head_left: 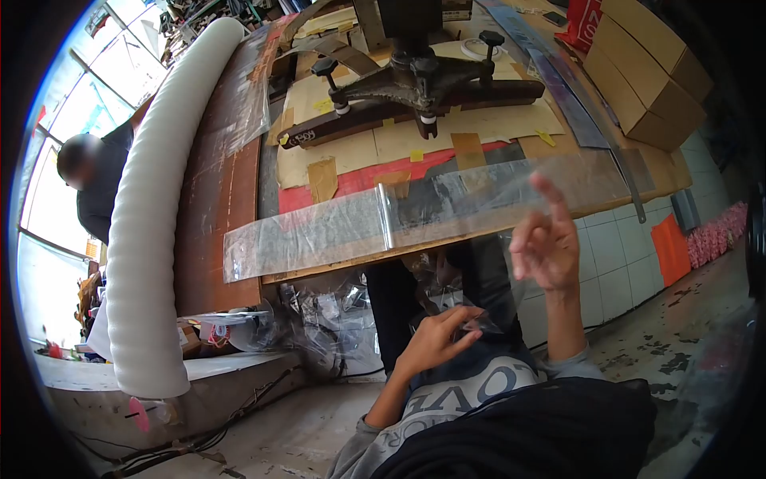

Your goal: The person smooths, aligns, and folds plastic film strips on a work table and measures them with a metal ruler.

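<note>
My left hand (pixel 441 338) is low in front of my body, its thumb and fingers around the edge of a thin clear plastic film (pixel 496 291). That film is see-through, so its outline is hard to follow. To the right, my right hand (pixel 549 246) is raised beside the table's front edge, index finger up and the other fingers loosely bent, slightly blurred. I see nothing plainly held in it. Along the table edge lies a long strip of clear plastic (pixel 311 239), with a bright fold or seam (pixel 386 215) across it.
A black metal press frame (pixel 427 88) stands on the worktable (pixel 343 267). A long white foam roll (pixel 148 215) lines the left side. Cardboard boxes (pixel 642 80) and a metal ruler (pixel 628 180) are at right. Behind the roll is another person (pixel 104 184). Crumpled plastic (pixel 331 319) lies under the table.
</note>
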Action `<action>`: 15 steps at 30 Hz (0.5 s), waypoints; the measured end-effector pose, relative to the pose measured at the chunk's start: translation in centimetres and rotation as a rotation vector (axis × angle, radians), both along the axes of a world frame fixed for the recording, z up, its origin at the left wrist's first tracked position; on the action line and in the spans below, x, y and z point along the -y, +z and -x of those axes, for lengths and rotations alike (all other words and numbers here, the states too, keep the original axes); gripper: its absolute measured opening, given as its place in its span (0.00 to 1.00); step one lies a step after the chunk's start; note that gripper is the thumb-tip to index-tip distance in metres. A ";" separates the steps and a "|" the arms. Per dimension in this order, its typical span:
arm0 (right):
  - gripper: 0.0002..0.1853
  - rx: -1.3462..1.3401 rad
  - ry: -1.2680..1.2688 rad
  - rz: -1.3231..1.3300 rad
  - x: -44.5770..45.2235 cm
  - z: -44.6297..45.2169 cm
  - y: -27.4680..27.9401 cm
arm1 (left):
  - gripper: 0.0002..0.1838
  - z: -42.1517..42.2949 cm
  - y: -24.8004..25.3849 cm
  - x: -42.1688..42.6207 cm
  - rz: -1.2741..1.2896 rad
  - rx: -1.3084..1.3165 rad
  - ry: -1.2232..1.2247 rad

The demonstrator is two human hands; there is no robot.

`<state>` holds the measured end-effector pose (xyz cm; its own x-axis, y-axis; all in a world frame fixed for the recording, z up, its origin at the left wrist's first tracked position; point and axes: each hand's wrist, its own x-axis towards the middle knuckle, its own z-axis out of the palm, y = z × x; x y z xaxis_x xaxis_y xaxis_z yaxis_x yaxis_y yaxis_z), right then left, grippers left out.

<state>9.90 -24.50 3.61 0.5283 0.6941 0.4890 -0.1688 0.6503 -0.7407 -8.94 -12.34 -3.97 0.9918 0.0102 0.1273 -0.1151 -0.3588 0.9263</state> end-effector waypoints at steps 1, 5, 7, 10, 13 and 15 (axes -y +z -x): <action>0.34 0.016 0.029 -0.144 -0.4 0.0 0.7 | 0.17 0.1 0.2 0.0 -0.025 -0.030 -0.013; 0.40 -0.006 -0.136 -0.077 -0.2 0.8 0.2 | 0.22 0.5 0.1 0.0 -0.098 -0.148 -0.091; 0.39 -0.159 -0.254 0.209 0.4 2.2 -0.7 | 0.28 0.9 -1.9 -0.1 -0.142 -0.101 -0.147; 0.38 -0.346 -0.270 0.504 1.1 4.0 -1.9 | 0.38 1.2 -2.3 -0.8 0.037 -0.212 -0.139; 0.34 -0.195 -0.194 0.564 0.6 3.1 -0.1 | 0.43 0.5 -1.1 -1.3 0.061 -0.196 -0.219; 0.32 -0.039 -0.228 0.480 -1.1 1.3 2.6 | 0.29 0.0 -0.3 -0.7 0.096 -0.137 -0.241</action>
